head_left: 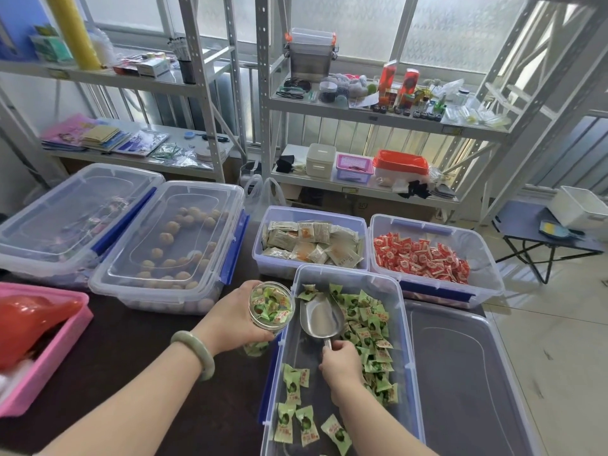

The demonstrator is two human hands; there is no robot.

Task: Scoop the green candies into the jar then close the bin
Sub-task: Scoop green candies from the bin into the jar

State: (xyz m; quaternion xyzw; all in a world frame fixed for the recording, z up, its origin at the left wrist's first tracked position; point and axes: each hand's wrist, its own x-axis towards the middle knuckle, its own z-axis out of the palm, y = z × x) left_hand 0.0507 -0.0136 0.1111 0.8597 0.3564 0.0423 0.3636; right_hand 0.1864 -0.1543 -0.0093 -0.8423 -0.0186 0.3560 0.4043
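storeroom with metal shelving; dark worktop (138, 350) crowded with bins. my left hand (230, 319) is wrapped round the jar (270, 307), tilted against the bin (399, 311) wall so spills fall inside. my right hand (340, 365) is clamped on the empty scoop (320, 319) handle, bowl beside the green candies (365, 324). the lid (467, 383) waits alongside, right.
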